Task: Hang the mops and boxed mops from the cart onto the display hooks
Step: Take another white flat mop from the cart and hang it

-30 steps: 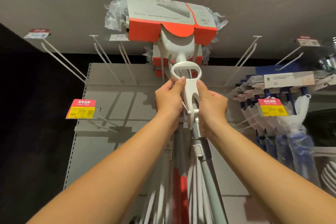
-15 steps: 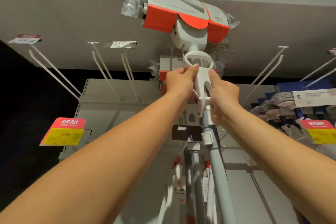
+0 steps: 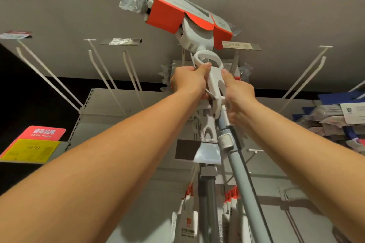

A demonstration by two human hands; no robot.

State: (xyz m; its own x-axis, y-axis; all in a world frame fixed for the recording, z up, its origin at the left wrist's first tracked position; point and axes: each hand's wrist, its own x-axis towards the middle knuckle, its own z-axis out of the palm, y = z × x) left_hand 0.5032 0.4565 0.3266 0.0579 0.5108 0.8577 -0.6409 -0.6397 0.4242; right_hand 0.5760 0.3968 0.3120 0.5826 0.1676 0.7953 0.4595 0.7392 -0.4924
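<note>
I hold a mop overhead, head up. Its head is wrapped in an orange and white card sleeve with clear plastic and tilts down to the right. Below it sits a white oval loop on a white neck piece. My left hand grips the neck from the left, thumb on the loop's lower edge. My right hand grips the neck from the right, at the top of the grey pole. White display hooks jut out from the back panel around the mop.
More mops with grey poles and orange tags hang below my hands. Blue packaged goods hang on hooks at the right. A red and yellow price tag reading 49.90 sits at the left. Bare hooks stick out at the upper right.
The mop head has tipped further to the right and both hands have risen with it. My view has tilted upward, so the hooks and price tags slid lower in the picture.
</note>
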